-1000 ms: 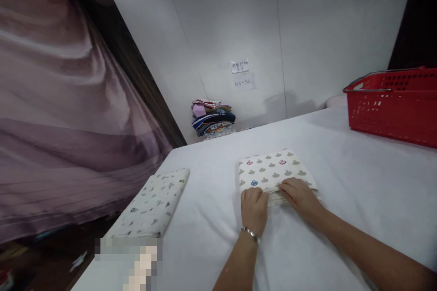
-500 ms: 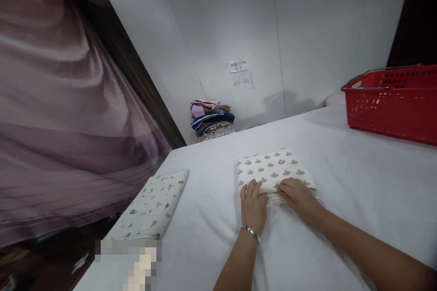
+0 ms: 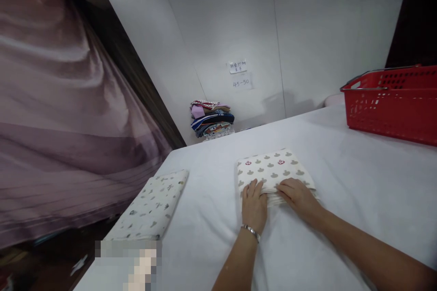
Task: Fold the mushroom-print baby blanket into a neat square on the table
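A folded cream cloth with a grey and red print [image 3: 271,170] lies in the middle of the white table [image 3: 358,200]. My left hand [image 3: 254,207], with a bracelet at the wrist, lies flat on the cloth's near left corner, fingers stretched out. My right hand [image 3: 298,198] rests palm down on the near edge of the same cloth, fingers extended toward the left hand. Neither hand holds anything.
A second folded printed cloth [image 3: 152,207] lies near the table's left edge. A red plastic basket [image 3: 392,104] stands at the far right. A pile of folded colourful fabrics [image 3: 211,118] sits against the back wall under paper labels. A mauve curtain [image 3: 61,113] hangs at the left.
My left hand has slid forward onto the cloth's near left corner, covering the blue motif. The right hand has stayed almost still on the near edge.
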Motion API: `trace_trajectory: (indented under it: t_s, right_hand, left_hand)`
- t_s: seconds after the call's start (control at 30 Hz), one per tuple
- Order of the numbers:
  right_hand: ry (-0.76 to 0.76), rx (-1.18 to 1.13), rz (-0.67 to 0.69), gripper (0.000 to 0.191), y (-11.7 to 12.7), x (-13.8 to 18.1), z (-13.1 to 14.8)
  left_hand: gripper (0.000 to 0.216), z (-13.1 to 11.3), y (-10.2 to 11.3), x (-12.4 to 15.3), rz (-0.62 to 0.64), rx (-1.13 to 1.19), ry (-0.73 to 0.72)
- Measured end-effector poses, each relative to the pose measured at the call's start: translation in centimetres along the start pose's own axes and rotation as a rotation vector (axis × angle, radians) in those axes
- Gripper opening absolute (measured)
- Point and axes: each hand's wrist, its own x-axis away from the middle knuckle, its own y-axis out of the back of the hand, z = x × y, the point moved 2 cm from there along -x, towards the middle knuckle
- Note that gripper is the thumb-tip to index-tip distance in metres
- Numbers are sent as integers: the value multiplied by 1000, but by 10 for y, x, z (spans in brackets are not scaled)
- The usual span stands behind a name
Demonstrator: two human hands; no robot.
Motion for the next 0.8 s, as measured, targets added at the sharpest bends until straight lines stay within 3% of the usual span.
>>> trace_trajectory:
  t_s: [0.3, 0.8]
  right_hand:
    - [-10, -20, 27, 25, 5, 1, 4]
    - [-11, -45, 46, 20, 3, 1, 4]
  left_hand:
    - [17, -4, 7, 3, -151, 33, -20]
    - [14, -2, 11, 1, -149, 161, 42]
